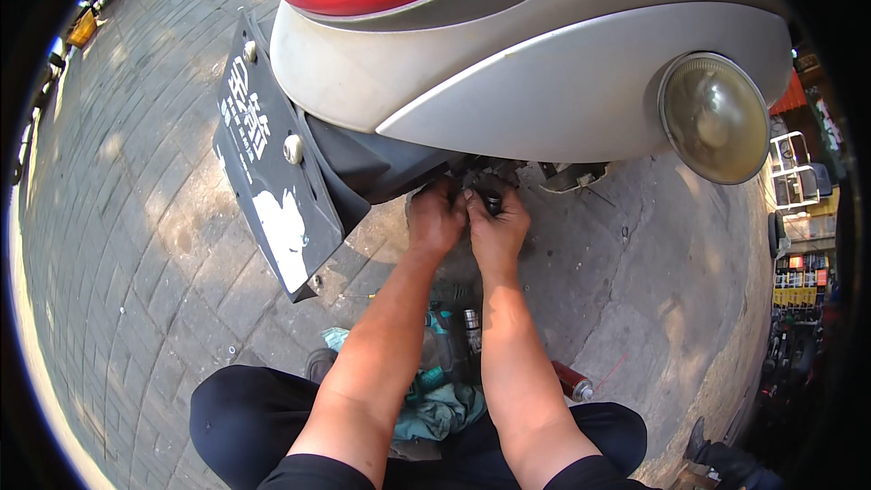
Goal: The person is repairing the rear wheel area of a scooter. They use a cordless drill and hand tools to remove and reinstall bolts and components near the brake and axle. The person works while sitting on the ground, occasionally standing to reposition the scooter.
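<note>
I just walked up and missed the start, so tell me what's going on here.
A crouching person is working bare-handed under a silver scooter. The left hand and right hand are close together at a small dark part; their exact grip is hard to make out. A power tool and a cloth lie below, between the forearms, with a red can beyond the right forearm.

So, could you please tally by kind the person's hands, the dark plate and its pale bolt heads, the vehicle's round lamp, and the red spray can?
Hands (left hand, right hand): 2
Pale bolt heads: 2
Dark plate: 1
Round lamp: 1
Red spray can: 1
Total: 7
</note>
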Tool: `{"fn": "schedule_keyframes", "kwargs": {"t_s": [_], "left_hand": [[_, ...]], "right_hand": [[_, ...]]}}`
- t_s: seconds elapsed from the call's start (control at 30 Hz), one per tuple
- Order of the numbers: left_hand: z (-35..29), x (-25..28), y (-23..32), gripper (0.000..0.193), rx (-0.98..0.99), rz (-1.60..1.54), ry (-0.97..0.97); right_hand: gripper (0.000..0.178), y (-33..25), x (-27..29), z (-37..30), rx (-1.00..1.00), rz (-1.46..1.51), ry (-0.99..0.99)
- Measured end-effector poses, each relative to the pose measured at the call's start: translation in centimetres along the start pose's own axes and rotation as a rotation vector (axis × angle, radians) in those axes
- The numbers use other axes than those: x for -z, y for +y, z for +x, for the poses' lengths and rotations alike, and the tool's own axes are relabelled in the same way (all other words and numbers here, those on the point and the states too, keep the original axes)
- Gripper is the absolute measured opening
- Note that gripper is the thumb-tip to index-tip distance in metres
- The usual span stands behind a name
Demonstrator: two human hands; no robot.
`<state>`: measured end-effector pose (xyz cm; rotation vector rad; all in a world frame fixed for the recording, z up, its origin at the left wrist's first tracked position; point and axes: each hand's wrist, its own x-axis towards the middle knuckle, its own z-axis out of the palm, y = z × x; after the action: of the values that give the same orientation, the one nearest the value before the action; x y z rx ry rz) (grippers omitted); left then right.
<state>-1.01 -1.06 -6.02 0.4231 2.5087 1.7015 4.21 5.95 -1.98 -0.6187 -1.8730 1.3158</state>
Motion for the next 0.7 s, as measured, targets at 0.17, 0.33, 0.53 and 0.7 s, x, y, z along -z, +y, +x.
{"fn": "schedule_keyframes", "kwargs": {"t_s": [0.17, 0.33, 0.53, 0.7], "left_hand": [[0.2, -0.2, -0.3, 0.023, 0.001, -0.019, -0.034], [0.3, 0.0, -0.7, 0.026, 0.004, 0.059, -0.060], [0.4, -0.8, -1.2, 0.025, 0.017, 0.031, -0.070], [0.4, -1.8, -1.2, 0.022, -0.055, -0.064, 0.010]], "right_hand": [[0.012, 0.0, -0.8, 0.3, -0.175, -0.046, -0.028], [0.018, -0.1, -1.0, 0.4, -0.023, -0.190, 0.041], [0.019, -0.5, -0.8, 0.4, 0.090, -0.339, 0.066], [0.019, -0.5, -0.7, 0.5, 0.121, -0.342, 0.049]]}}
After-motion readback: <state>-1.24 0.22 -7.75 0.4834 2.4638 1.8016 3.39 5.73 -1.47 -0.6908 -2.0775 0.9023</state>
